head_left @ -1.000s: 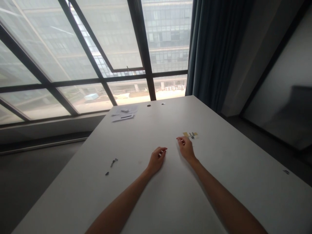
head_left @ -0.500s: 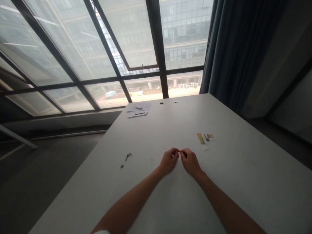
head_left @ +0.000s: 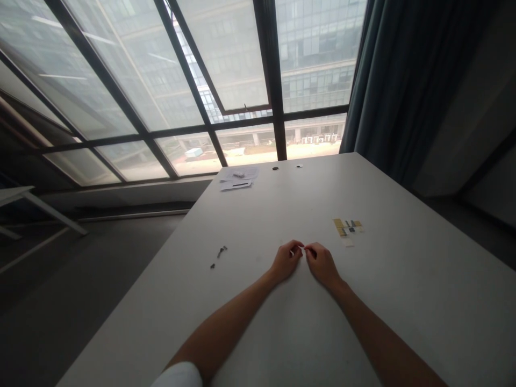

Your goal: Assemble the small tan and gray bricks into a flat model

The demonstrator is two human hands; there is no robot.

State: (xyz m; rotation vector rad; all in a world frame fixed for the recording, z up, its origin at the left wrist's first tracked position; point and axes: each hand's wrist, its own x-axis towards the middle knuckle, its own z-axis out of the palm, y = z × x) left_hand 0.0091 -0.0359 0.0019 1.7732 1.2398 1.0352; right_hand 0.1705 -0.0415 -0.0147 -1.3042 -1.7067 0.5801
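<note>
My left hand (head_left: 287,259) and my right hand (head_left: 321,263) meet fingertip to fingertip above the middle of the white table (head_left: 282,333). Both are closed in a pinch. Something small and pale may sit between the fingertips, too tiny to name. To the right of my right hand lies a cluster of yellowish and dark flat pieces (head_left: 339,226), with a small whitish piece (head_left: 348,243) just below it. Off to the left of my left hand are a few small dark pieces (head_left: 220,251), and another dark bit (head_left: 213,266) lies nearer to me.
Papers (head_left: 236,184) with a small pale object on top lie at the table's far left corner. Two round cable holes (head_left: 275,169) are near the far edge. Beyond stand framed windows (head_left: 245,121) and a dark curtain (head_left: 387,97) at right.
The whole view has shifted slightly, so the scene sits further right. My hands stay together in a pinch, the fingertips a little changed in pose.
</note>
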